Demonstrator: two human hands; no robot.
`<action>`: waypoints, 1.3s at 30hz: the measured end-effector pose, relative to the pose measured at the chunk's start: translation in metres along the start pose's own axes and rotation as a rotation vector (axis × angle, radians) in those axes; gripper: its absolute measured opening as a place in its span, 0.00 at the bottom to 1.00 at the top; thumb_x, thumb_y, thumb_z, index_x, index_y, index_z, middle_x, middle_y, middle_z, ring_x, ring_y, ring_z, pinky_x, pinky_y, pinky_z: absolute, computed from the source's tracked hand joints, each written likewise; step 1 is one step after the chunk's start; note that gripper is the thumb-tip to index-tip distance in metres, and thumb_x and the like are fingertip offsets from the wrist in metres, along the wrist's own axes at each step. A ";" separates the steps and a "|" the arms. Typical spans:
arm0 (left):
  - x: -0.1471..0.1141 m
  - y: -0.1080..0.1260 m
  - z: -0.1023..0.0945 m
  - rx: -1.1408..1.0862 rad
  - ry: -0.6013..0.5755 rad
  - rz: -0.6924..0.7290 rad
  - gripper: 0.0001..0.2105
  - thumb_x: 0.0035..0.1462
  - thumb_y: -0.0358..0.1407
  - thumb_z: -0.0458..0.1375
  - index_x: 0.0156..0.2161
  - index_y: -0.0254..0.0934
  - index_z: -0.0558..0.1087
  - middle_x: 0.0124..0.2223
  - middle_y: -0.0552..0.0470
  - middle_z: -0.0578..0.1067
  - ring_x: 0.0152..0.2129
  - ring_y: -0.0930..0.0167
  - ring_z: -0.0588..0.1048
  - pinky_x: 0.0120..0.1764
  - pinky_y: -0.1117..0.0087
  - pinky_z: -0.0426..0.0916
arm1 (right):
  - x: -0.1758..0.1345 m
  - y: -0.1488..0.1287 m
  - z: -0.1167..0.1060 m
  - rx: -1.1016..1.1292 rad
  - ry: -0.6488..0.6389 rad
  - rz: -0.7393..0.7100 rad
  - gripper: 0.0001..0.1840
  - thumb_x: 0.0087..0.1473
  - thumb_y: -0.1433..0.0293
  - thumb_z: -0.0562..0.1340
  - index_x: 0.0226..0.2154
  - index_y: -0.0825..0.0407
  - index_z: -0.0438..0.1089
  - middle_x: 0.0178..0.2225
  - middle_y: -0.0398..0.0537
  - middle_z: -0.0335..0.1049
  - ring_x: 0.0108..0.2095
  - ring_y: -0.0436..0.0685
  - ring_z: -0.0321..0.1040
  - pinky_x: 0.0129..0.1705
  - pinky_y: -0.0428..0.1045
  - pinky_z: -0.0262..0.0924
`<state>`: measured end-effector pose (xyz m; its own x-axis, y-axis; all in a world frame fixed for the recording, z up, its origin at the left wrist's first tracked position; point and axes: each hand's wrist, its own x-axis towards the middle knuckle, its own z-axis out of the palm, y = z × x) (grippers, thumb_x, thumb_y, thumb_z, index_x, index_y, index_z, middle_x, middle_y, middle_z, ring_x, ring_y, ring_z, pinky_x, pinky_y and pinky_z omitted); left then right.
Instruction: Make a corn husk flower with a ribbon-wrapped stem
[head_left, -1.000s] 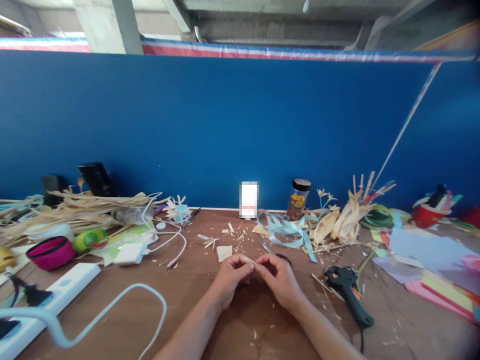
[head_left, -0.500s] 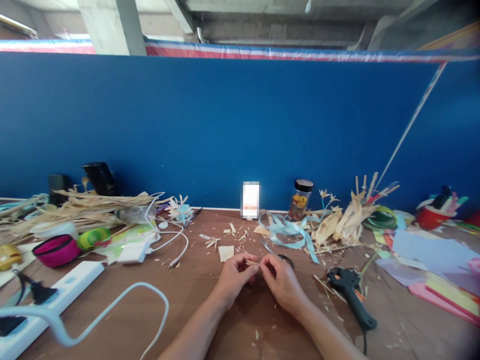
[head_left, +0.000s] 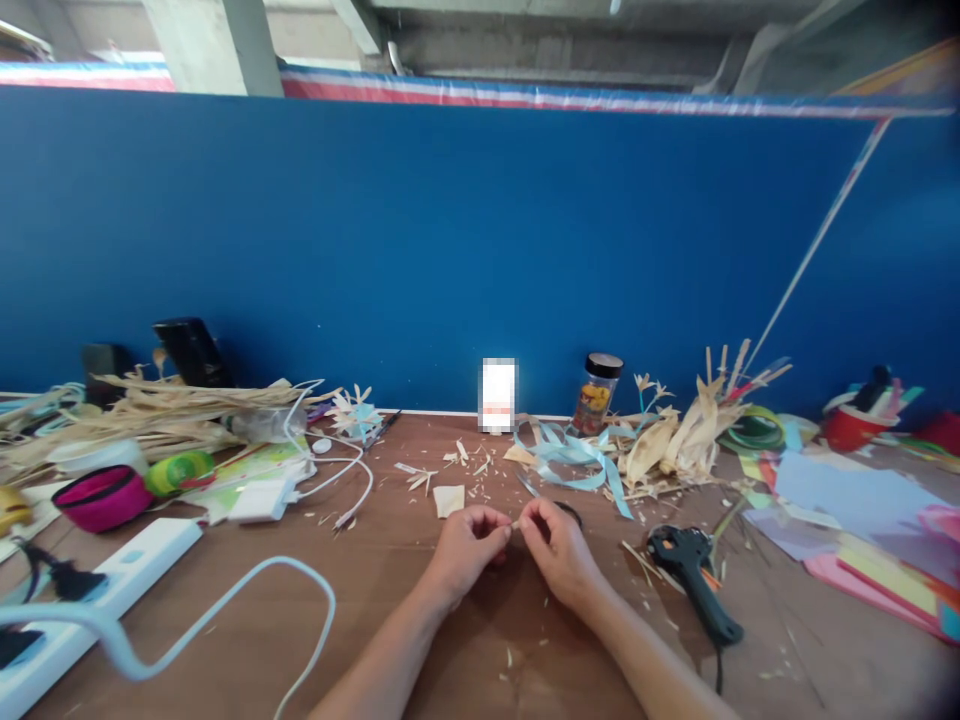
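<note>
My left hand (head_left: 471,552) and my right hand (head_left: 561,556) meet over the middle of the table, fingertips nearly touching. Pinched between them is a small strip of dried corn husk (head_left: 515,526), mostly covered by the fingers. Just beyond my left fingertips lies a pale square husk piece (head_left: 449,500). A pair of scissors (head_left: 568,512) is partly hidden behind my right hand. Husk scraps (head_left: 480,462) are scattered farther back. To the right of my right hand rests a black hot glue gun (head_left: 697,580).
Light blue ribbon (head_left: 574,462), a black-lidded jar (head_left: 598,392) and a husk bundle (head_left: 686,440) stand at the back right. Coloured paper (head_left: 847,500) covers the right side. A white power strip (head_left: 142,565) and cable (head_left: 326,600) lie on the left, before piled husks (head_left: 202,395).
The view has shifted slightly, so everything sits a little higher and left. My fingertips have drawn closer around the husk strip, and less of it shows.
</note>
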<state>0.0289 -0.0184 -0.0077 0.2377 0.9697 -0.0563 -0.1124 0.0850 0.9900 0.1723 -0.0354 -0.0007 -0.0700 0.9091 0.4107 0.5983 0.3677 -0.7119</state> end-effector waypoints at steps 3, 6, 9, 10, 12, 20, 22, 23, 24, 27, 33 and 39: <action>0.000 0.001 0.000 -0.028 -0.030 -0.027 0.12 0.38 0.40 0.62 0.25 0.32 0.70 0.20 0.55 0.69 0.14 0.78 0.66 0.21 0.76 0.63 | 0.001 -0.001 -0.001 0.034 0.006 0.003 0.09 0.52 0.69 0.51 0.25 0.53 0.61 0.22 0.42 0.62 0.23 0.49 0.58 0.27 0.43 0.53; -0.002 0.004 0.001 -0.047 -0.039 -0.072 0.13 0.37 0.40 0.63 0.27 0.32 0.70 0.20 0.55 0.71 0.16 0.77 0.67 0.23 0.75 0.64 | 0.001 -0.002 -0.003 0.040 0.015 0.008 0.10 0.53 0.67 0.50 0.25 0.53 0.60 0.23 0.42 0.62 0.24 0.50 0.58 0.28 0.43 0.53; -0.003 0.006 0.001 -0.031 -0.063 -0.085 0.13 0.38 0.41 0.62 0.26 0.31 0.71 0.20 0.54 0.71 0.16 0.77 0.67 0.23 0.75 0.64 | 0.001 -0.002 -0.003 0.047 0.030 0.017 0.10 0.53 0.67 0.50 0.25 0.53 0.60 0.23 0.42 0.62 0.25 0.50 0.59 0.28 0.43 0.54; -0.004 0.006 0.002 -0.021 -0.067 -0.084 0.13 0.38 0.41 0.62 0.25 0.31 0.71 0.21 0.54 0.71 0.16 0.77 0.67 0.23 0.75 0.63 | 0.001 -0.002 -0.003 0.055 0.035 0.019 0.10 0.53 0.67 0.50 0.26 0.53 0.60 0.23 0.43 0.62 0.25 0.50 0.59 0.28 0.43 0.54; -0.004 0.006 0.001 -0.002 -0.067 -0.088 0.13 0.38 0.42 0.61 0.25 0.31 0.71 0.21 0.53 0.72 0.16 0.77 0.67 0.22 0.75 0.63 | 0.000 -0.003 -0.003 0.073 0.043 0.023 0.09 0.53 0.67 0.50 0.26 0.53 0.60 0.23 0.43 0.62 0.25 0.50 0.59 0.28 0.44 0.54; -0.001 0.003 0.000 0.039 -0.048 0.005 0.12 0.40 0.41 0.61 0.23 0.32 0.68 0.18 0.55 0.69 0.13 0.79 0.64 0.19 0.77 0.59 | 0.000 -0.003 -0.004 0.051 0.083 0.037 0.11 0.54 0.66 0.51 0.25 0.52 0.61 0.21 0.42 0.62 0.23 0.50 0.59 0.27 0.43 0.53; -0.001 0.003 0.001 0.061 -0.043 0.023 0.12 0.40 0.41 0.60 0.23 0.32 0.68 0.18 0.56 0.68 0.13 0.78 0.64 0.19 0.77 0.59 | 0.000 -0.003 -0.002 0.024 0.108 0.040 0.11 0.53 0.66 0.51 0.24 0.52 0.61 0.21 0.42 0.63 0.23 0.50 0.59 0.27 0.44 0.53; -0.001 0.003 0.002 0.073 -0.041 0.028 0.12 0.41 0.41 0.60 0.23 0.32 0.68 0.17 0.56 0.68 0.13 0.78 0.64 0.19 0.77 0.59 | 0.000 -0.003 -0.001 0.008 0.123 0.041 0.11 0.53 0.66 0.51 0.24 0.53 0.61 0.21 0.42 0.63 0.23 0.50 0.59 0.27 0.44 0.53; -0.002 0.002 0.003 0.084 -0.041 0.033 0.12 0.41 0.41 0.59 0.23 0.33 0.67 0.17 0.56 0.68 0.13 0.78 0.64 0.18 0.77 0.59 | -0.001 -0.003 0.000 -0.007 0.136 0.043 0.11 0.53 0.65 0.51 0.24 0.53 0.61 0.21 0.43 0.63 0.23 0.51 0.59 0.27 0.44 0.53; -0.003 0.000 0.004 0.097 -0.042 0.047 0.12 0.42 0.41 0.58 0.23 0.33 0.67 0.17 0.57 0.67 0.12 0.78 0.64 0.18 0.76 0.58 | 0.000 0.000 0.000 -0.043 0.173 0.057 0.12 0.53 0.65 0.51 0.24 0.53 0.61 0.21 0.43 0.63 0.23 0.51 0.59 0.27 0.45 0.52; -0.001 0.000 0.000 -0.008 0.037 0.007 0.11 0.41 0.39 0.60 0.23 0.31 0.67 0.19 0.55 0.69 0.14 0.79 0.64 0.19 0.77 0.60 | 0.006 0.015 -0.011 -0.032 0.336 0.171 0.13 0.54 0.62 0.50 0.27 0.53 0.62 0.21 0.43 0.63 0.23 0.52 0.59 0.28 0.45 0.54; 0.001 0.002 -0.001 -0.133 0.045 -0.041 0.11 0.41 0.39 0.61 0.27 0.32 0.69 0.21 0.55 0.70 0.15 0.79 0.65 0.21 0.77 0.61 | 0.001 0.003 0.000 0.221 0.117 0.122 0.13 0.54 0.63 0.50 0.33 0.53 0.65 0.28 0.46 0.67 0.28 0.52 0.63 0.31 0.45 0.56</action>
<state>0.0281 -0.0167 -0.0055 0.2012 0.9739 -0.1047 -0.2307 0.1510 0.9612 0.1741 -0.0336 -0.0026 0.0925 0.9253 0.3678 0.4071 0.3020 -0.8620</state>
